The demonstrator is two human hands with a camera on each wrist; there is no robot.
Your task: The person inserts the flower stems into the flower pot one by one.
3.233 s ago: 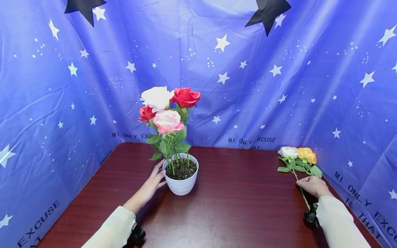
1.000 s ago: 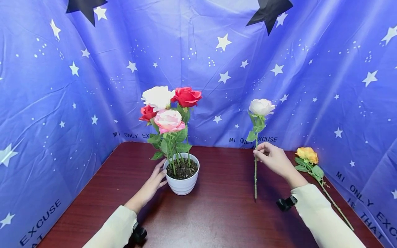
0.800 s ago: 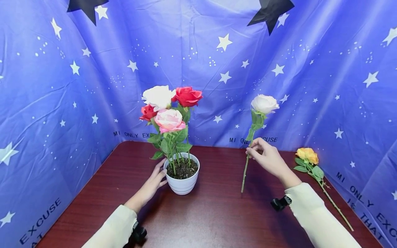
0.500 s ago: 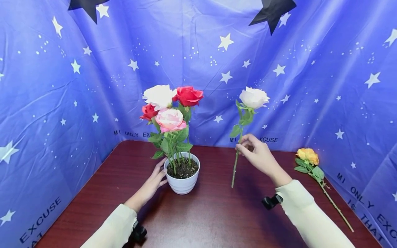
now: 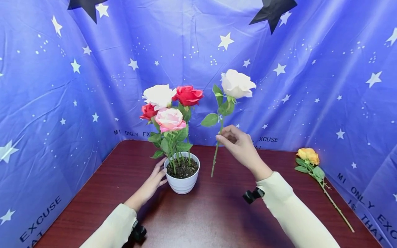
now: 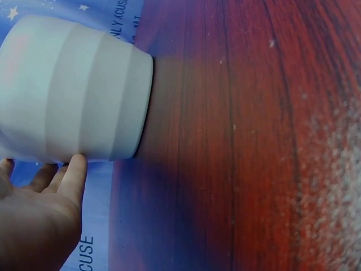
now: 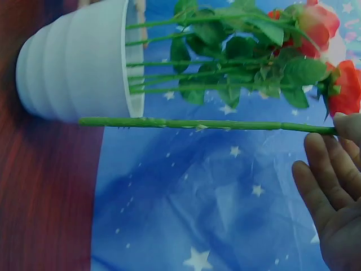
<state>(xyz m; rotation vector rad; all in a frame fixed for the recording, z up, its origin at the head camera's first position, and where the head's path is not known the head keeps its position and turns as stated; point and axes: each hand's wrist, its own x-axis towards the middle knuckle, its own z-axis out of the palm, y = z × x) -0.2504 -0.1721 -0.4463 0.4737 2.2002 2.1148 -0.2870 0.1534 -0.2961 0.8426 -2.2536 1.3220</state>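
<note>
In the head view a white ribbed pot (image 5: 182, 186) of dark soil stands left of centre. Red roses (image 5: 188, 95), a white rose (image 5: 159, 96) and a pink rose (image 5: 170, 120) grow upright from it. My left hand (image 5: 151, 183) rests against the pot's left side with fairly straight fingers, as the left wrist view confirms at the pot wall (image 6: 101, 96). Between thumb and fingers, my right hand (image 5: 243, 146) pinches the stem of another white rose (image 5: 238, 83) just right of the pot. This rose leans slightly; its stem's lower end (image 7: 107, 121) hangs free outside the pot.
A yellow-orange rose (image 5: 307, 156) lies on the dark red table (image 5: 217, 220) near its right edge, stem toward me. Blue star-printed cloth (image 5: 223, 62) hangs behind the table and along both sides.
My right hand has picked up the white rose from beside the yellow one and carried it left and upward, near the pot. My left hand has stayed at the pot.
</note>
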